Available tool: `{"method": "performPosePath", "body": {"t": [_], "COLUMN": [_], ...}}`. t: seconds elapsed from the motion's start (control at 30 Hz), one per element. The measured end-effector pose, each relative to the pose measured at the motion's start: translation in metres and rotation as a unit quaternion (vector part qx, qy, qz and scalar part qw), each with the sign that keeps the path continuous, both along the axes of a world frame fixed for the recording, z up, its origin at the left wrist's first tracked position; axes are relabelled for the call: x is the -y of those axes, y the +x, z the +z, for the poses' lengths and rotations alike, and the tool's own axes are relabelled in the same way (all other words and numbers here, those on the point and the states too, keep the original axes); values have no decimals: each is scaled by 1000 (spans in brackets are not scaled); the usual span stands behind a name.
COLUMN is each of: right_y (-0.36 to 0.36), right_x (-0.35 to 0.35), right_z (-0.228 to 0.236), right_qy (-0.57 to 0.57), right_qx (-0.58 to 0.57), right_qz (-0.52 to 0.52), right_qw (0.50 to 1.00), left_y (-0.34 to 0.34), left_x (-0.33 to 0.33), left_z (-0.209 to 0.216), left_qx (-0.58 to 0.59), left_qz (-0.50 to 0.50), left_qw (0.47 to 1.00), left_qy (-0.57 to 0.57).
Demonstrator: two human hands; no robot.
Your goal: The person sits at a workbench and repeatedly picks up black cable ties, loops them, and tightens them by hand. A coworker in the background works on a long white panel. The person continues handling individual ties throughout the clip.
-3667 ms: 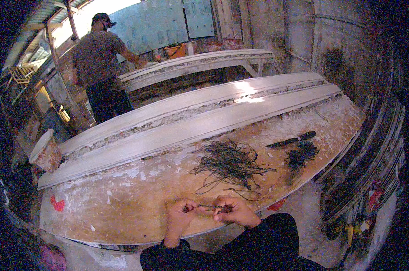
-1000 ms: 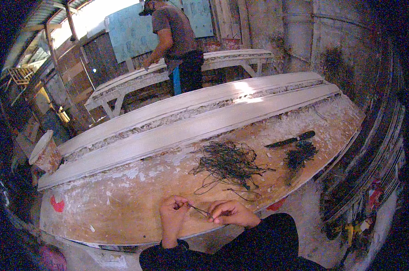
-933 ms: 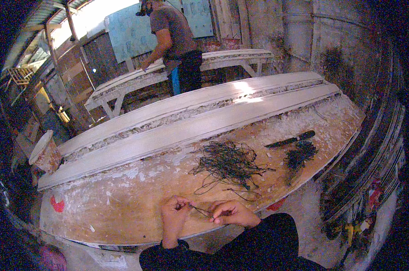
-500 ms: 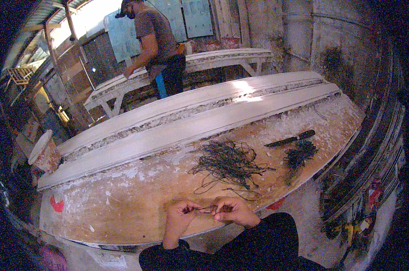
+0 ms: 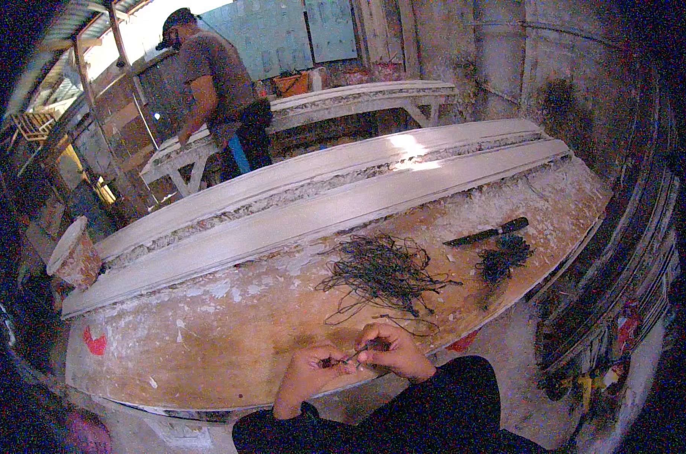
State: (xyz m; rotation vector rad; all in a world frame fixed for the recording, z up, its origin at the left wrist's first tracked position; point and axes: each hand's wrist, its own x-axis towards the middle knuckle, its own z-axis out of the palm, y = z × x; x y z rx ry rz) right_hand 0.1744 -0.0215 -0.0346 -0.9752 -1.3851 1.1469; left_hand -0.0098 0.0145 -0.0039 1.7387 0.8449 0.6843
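Close together over the near edge of the wooden board, my left hand [image 5: 314, 369] and my right hand [image 5: 396, 352] are both closed in a pinch. A short dark piece of cord [image 5: 350, 356] runs between their fingertips; its ends are hidden in the fingers. Just beyond them lies a loose, tangled pile of dark cord [image 5: 385, 276]. To the right of that pile rests a knife [image 5: 487, 232] with a black handle and dark blade. A smaller bundle of short dark cords [image 5: 504, 258] sits below the knife.
Two long whitish planks [image 5: 305, 216] lie along the far side of the board [image 5: 214, 352]. A stained bucket [image 5: 78, 253] stands at the left end. Behind, another person [image 5: 222, 83] leans over a white bench [image 5: 366, 94]. Dark stacked lengths [image 5: 623, 250] line the right side.
My hands have drawn slightly nearer each other, the left shifting right and the right tilting over the cord. The other person has moved left along the bench.
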Motion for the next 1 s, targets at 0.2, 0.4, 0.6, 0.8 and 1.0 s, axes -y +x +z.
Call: {"method": "performPosePath", "body": {"t": [0.2,0.4,0.6,0.8,1.0], "right_y": [-3,-2,0,-1,-2], "right_x": [2,2,-2,-2,2], "right_z": [-2,-3,-11,-9,5], "right_qy": [-42,-66,-24,-13,-57], "right_qx": [-65,-38,-2,1,-67], "right_qz": [-6,-9,-15,-16,22], "right_qw": [997,997,1000,1000,996], "left_y": [-1,-2,0,2,6], "left_x": [-3,-2,2,3,1], "left_z": [-5,-4,0,4,4], "left_qx": [31,4,-33,-40,-42], "left_qz": [-77,-88,-58,-60,-66], "left_qw": [991,994,998,997,994], "left_qy": [103,59,2,5,75]}}
